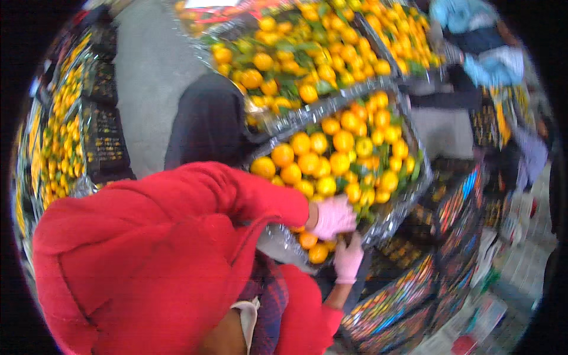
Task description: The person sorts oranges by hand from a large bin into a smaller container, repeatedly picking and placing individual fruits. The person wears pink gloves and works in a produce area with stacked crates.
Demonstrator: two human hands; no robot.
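Note:
Before me stands a crate (390, 217) lined with shiny clear plastic, filled with oranges or mandarins (326, 186) and green leaves. My left hand (335, 217), in a pink glove, reaches over the near part of the crate, its fingers among the fruit and leaves. Close below it is my right hand (348, 259), also pink-gloved, at the crate's near right corner with its fingers pointing towards the left hand. A few oranges (317, 253) lie in the corner beside both hands. Blur hides what, if anything, the fingers hold.
More lined crates of citrus (301, 57) adjoin on the left. Across a grey floor (142, 88) stand stacked black crates (104, 133) of fruit. On the right are colourful stacked goods (399, 293). People in light-blue clothing (492, 66) are beyond the crates. A dark-trousered knee (208, 120) is beside the crate.

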